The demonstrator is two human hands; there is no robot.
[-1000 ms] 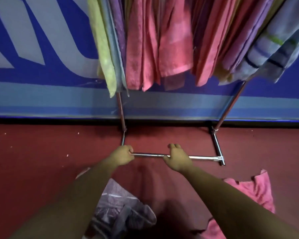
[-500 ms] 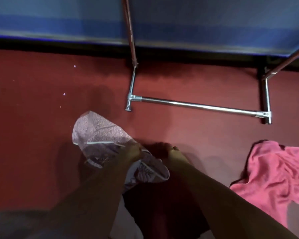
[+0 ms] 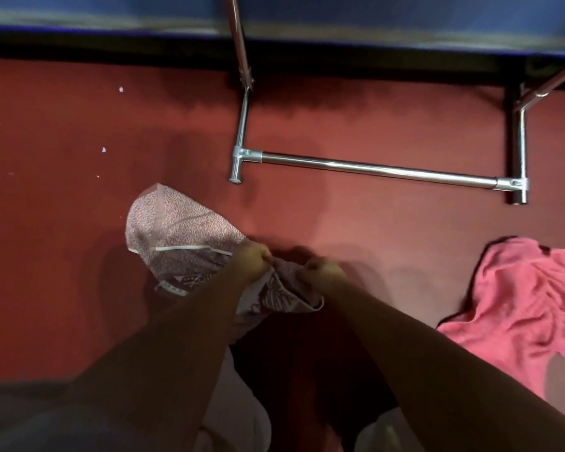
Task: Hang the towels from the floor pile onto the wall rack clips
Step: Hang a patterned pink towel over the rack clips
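Object: patterned towel [image 3: 177,230], grey-mauve print with a pale border stripe. It lies on the red floor [image 3: 62,190] in front of the rack base bar [image 3: 372,169], apart from it, with its near end gathered up between the two hands.

Grip: left hand [image 3: 253,261] and right hand [image 3: 323,272] are both curled closed on the bunched cloth, close together, knuckles up. Fingertips are hidden in the folds.

Handling (judgement): thin, limp and light. It folds and sags wherever it is unsupported and will not hold a shape. Low slip risk, as the weave bunches readily. Not fragile. Best hold is along one hemmed edge with the hands spread towards two corners, so that a flat edge meets the clip. A bunched middle hold would likely present a wad too thick to clip cleanly.

A pink towel [image 3: 519,298] lies crumpled on the floor to the right, well apart and untouched.

Change: one second earlier both hands were on the rack base bar and the hung towels were in view. Now the view is tilted down, the bar is free and the hands are on the patterned towel. Against the half-second frame the hold looks tighter, and the far end of the cloth lies much as it did.
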